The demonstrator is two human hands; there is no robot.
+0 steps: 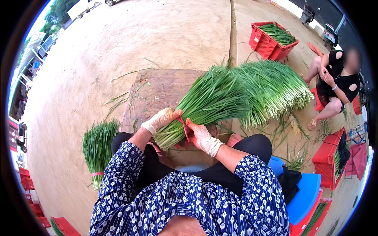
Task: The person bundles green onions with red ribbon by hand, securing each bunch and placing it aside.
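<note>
A thick bunch of garlic chives [212,96] lies in front of me, its pale stem ends pointing toward me and its green leaves fanning away to the right. A red band [183,126] crosses the bunch near the stems. My left hand [162,119], in a pale glove, closes on the band's upper end at the bunch's left side. On the other side my gloved right hand [204,137] pinches the band's lower part. Under the leaves sits a low wooden board [161,84]. A large loose pile of chives [275,90] spreads just right of the bunch.
A tied bunch of chives [96,153] stands at my left. Red crates [271,45] with chives are at the far right, and another red crate [328,161] is nearer. A person in black [336,78] sits at the right. Blue plastic [305,196] lies by my right side.
</note>
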